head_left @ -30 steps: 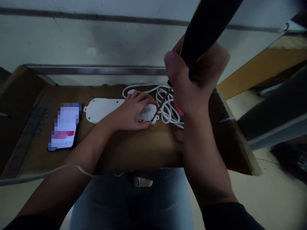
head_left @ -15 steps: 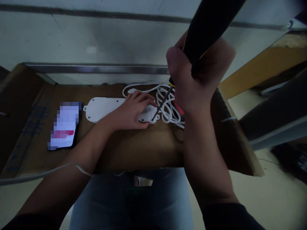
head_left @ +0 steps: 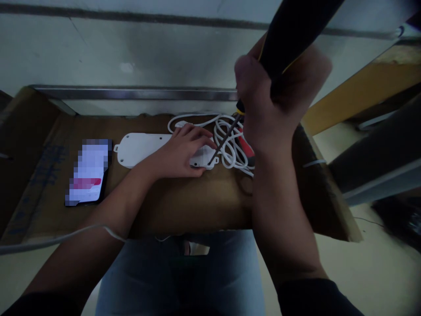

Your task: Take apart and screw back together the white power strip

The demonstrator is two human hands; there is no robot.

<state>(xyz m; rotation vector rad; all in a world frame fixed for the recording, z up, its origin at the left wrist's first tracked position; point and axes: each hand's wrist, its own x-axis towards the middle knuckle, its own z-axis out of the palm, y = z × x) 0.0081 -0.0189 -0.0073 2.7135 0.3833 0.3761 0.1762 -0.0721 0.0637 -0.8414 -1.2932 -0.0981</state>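
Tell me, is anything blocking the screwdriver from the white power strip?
Nothing visible. The screwdriver in the right hand reaches the power strip at the end by the coiled cable; the left hand rests on it beside the tip.

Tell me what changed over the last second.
The right hand, gripping the screwdriver, drifted slightly right and up in the picture, tilting the shaft further. Its tip stays at the same screw hole at the right end of the power strip. The left hand still presses it; phone and coiled cable have not moved.
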